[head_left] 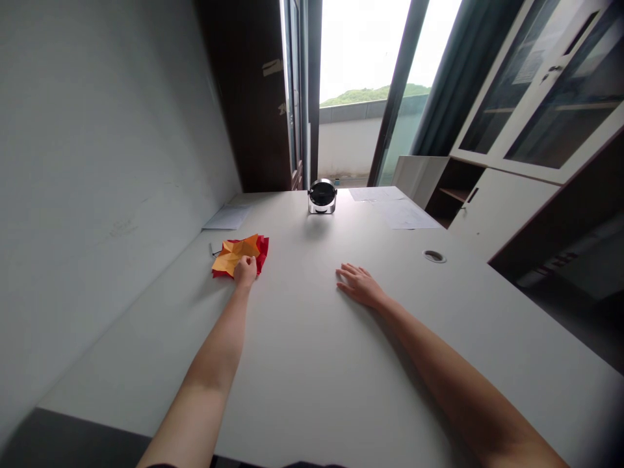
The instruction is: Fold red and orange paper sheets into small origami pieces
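Observation:
On the left part of the white table (297,338) lies creased orange paper (231,255), with red paper (264,247) showing from under its edges. My left hand (245,270) is closed at the near right side of the orange sheet, its fingers pinched on the paper. A small thin dark thing (214,253) pokes out at the paper's left edge; its kind is too small to make out. My right hand (359,284) rests palm down on the table, right of the middle, fingers spread and holding nothing.
A round black device on a silver stand (322,195) stands at the table's far end. White sheets (407,214) lie back right, another sheet (227,217) back left by the wall. A round cable hole (433,256) is at the right. Cabinets (511,205) stand beyond.

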